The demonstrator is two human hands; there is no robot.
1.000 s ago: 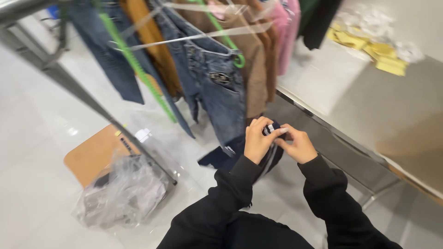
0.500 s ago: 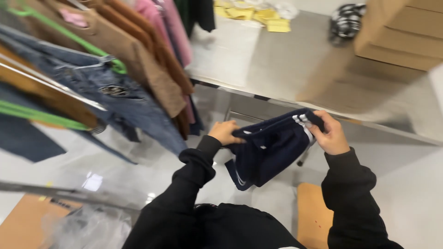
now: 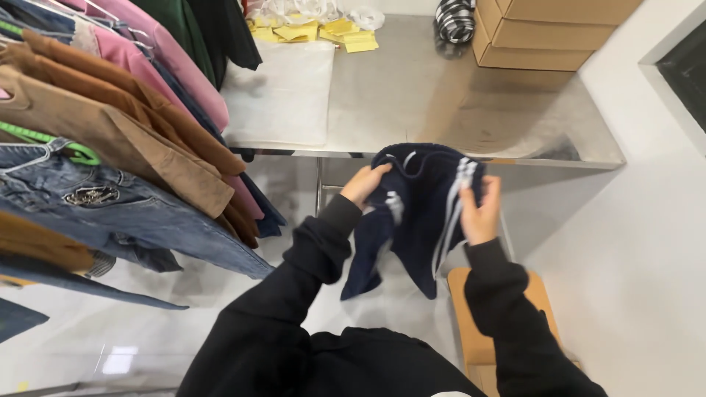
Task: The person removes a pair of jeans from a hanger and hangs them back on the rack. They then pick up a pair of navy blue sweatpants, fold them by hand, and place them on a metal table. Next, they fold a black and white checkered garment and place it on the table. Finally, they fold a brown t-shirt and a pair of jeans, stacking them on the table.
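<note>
I see both hands holding up a pair of navy track shorts with white side stripes (image 3: 415, 213) in front of the near edge of a stainless-steel surface (image 3: 441, 95), the garment hanging in the air above the pale floor (image 3: 647, 242). The left hand (image 3: 365, 184) grips the waistband at its left end, fingers curled closed over the fabric so the cloth bunches under them. The right hand (image 3: 479, 209) clamps the right side along the white stripes, thumb in front and fingers (image 3: 491, 192) wrapped behind, pinching the cloth; the leg openings droop below both hands. Black sleeves cover both arms. On the surface lie a flat white bag (image 3: 283, 95), a scatter of yellow tags (image 3: 323, 33), a striped black-and-white item (image 3: 454, 18) and stacked cardboard boxes (image 3: 544, 29). To my left, a rack carries hanging clothes: a brown jacket (image 3: 125, 140), blue jeans (image 3: 110, 213) on a green hanger (image 3: 51, 143), and a pink garment (image 3: 176, 66). A wooden stool (image 3: 478, 323) stands under my right forearm.
</note>
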